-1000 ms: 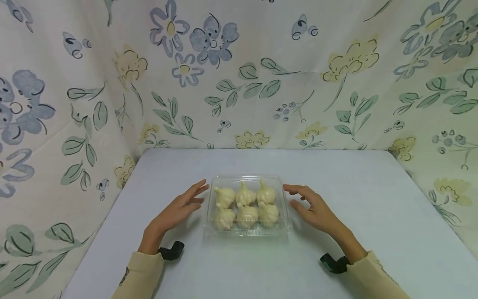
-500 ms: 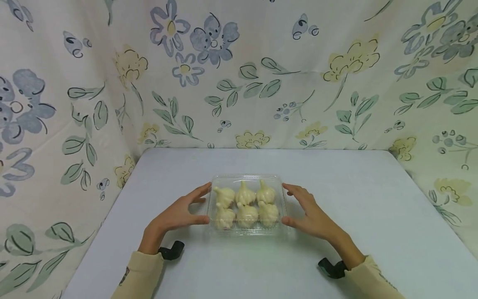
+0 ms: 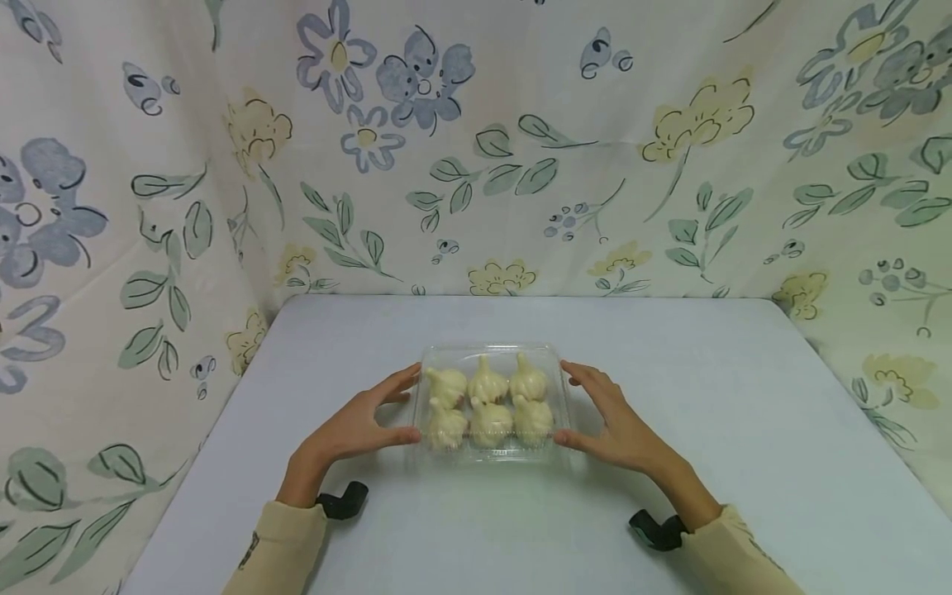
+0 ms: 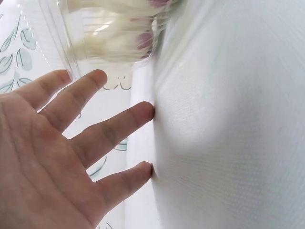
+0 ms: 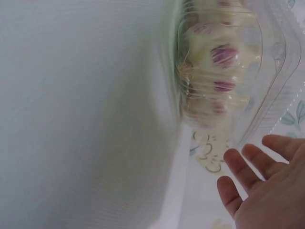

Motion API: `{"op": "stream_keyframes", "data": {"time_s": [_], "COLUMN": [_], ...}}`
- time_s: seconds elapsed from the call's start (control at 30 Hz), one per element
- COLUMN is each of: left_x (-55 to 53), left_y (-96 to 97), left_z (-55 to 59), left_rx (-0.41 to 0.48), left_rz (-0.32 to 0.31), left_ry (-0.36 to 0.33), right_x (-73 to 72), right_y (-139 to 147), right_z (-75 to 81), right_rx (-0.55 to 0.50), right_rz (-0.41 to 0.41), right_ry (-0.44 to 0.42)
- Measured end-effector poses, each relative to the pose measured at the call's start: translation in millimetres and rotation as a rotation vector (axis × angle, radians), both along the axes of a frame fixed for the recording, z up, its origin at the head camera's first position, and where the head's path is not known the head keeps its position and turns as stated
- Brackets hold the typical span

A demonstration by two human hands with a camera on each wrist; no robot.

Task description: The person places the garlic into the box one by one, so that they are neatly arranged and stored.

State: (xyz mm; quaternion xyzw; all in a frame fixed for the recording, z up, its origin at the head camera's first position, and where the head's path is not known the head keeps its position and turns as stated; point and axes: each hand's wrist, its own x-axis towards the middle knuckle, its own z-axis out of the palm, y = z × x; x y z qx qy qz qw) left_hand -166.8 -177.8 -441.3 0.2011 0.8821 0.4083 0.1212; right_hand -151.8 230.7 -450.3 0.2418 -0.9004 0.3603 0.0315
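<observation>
A clear plastic clamshell box sits on the white table, with several pale garlic bulbs in two rows inside it. My left hand is at its left side, thumb near the front corner and fingers toward the back. On the opposite side, my right hand mirrors it. In the left wrist view, the fingers are straight and spread beside the box. Straight fingers also show below the box in the right wrist view. Purple marks show on the bulbs. Both thumbs are out of the wrist views.
The white tabletop extends around the box. Behind it and along both sides hangs a flower-patterned cloth. Black wrist devices sit by both beige sleeves.
My thumbs have come in to the box's front corners, and my fingers have closed in along its sides. The box has shifted very slightly away from me in the last half second.
</observation>
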Motion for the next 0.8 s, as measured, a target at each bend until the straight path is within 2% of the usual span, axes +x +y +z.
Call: {"op": "stream_keyframes", "data": {"time_s": [0.8], "left_x": [-3.8], "left_y": [9.1], "left_z": [-9.9], "left_rx": [-0.021], "left_rz": [0.086], "left_ry": [0.043], "right_x": [-20.7], "right_y": [-11.3], "right_z": [-8.8], "right_rx": [-0.133], "right_rz": [-0.081], "right_ry": [-0.079]}}
